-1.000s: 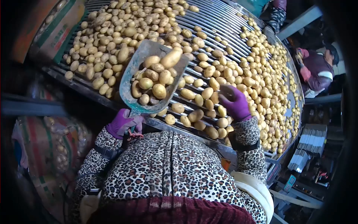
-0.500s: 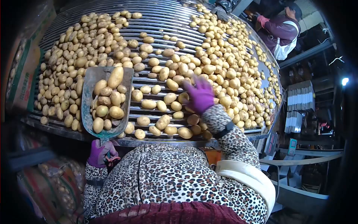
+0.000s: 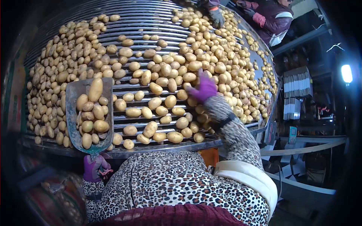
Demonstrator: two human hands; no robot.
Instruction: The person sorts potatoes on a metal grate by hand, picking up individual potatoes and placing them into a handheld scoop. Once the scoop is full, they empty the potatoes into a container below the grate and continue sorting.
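Observation:
My left hand [image 3: 94, 168], in a purple glove, is closed round the handle of a metal scoop [image 3: 70, 113] at the table's near edge. Several potatoes [image 3: 101, 125] lie in the scoop. My right hand [image 3: 204, 88], gloved in purple too, is over the potatoes right of the middle, its fingers apart and nothing held. Loose potatoes [image 3: 222, 67] surround it on the slatted metal table [image 3: 151, 12], with another large group [image 3: 81, 49] behind and beside the scoop.
A co-worker's gloved hand [image 3: 217, 18] touches potatoes at the far edge. Another person in a dark red jacket [image 3: 277, 24] stands at the far right. Stacked flat boxes [image 3: 297, 86] and a bright lamp [image 3: 346, 74] are at the right. Filled bags [image 3: 56, 188] sit at lower left.
The view has shifted, so the table and scoop appear further left and lower. My right hand has moved slightly relative to the potatoes. More of the co-worker's hand shows at the far edge.

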